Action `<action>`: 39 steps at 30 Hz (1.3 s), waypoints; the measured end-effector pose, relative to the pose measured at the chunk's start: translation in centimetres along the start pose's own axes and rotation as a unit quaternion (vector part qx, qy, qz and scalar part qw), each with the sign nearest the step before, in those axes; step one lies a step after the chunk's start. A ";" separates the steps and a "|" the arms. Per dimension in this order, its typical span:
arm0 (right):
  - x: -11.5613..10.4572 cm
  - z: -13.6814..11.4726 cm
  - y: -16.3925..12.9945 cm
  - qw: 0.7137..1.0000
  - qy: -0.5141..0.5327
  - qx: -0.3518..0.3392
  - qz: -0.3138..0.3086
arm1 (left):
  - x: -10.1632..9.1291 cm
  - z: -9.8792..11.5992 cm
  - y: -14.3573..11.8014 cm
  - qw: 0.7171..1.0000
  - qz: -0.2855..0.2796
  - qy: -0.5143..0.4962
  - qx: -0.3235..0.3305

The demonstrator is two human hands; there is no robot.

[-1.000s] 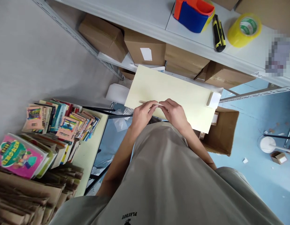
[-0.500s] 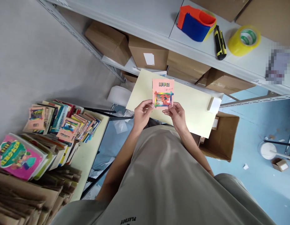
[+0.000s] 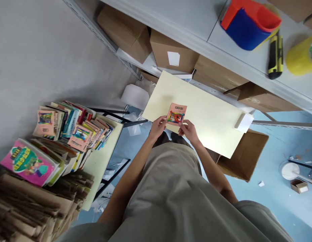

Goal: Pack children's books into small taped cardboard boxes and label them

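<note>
The left hand (image 3: pixel 159 125) and right hand (image 3: pixel 189 129) each pinch a lower corner of a small pink booklet (image 3: pixel 177 114), lying near the front edge of the cream worktop (image 3: pixel 211 117). It seems only just set down and not let go, while the stack of books (image 3: pixel 70 129) on the side table appears untouched.

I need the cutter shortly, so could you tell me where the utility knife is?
The utility knife lies on the grey shelf, upper right, between the yellow tape roll and orange-blue holder.

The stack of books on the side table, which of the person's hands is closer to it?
Left. The left hand holds the small pink booklet on the side facing the stack of books; the right hand grips the booklet's far side, farther away.
</note>
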State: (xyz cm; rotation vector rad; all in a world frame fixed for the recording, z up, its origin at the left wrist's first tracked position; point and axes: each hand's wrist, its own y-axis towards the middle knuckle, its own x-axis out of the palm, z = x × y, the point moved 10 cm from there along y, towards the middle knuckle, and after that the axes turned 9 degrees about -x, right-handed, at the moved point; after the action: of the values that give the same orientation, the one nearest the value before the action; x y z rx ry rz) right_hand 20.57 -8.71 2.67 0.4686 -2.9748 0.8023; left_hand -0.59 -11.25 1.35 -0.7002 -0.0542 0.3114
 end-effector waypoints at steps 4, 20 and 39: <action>1.7 2.5 5.2 0.999 -0.008 0.035 0.020 | -1.7 -1.3 5.0 0.996 -0.009 0.039 -0.078; 6.0 4.6 15.4 0.968 -0.118 0.128 0.182 | -10.3 -1.0 20.4 0.996 -0.017 0.048 -0.079; 26.8 8.5 38.0 0.888 -0.442 0.041 -0.119 | -21.5 -16.1 28.6 0.953 0.086 -0.098 -0.273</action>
State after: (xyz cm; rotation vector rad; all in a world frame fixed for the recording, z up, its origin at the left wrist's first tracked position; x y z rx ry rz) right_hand -15.73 10.79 -20.46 1.5404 -3.5196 0.8516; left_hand -26.15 -7.11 -28.16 -1.2261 -0.2784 0.5428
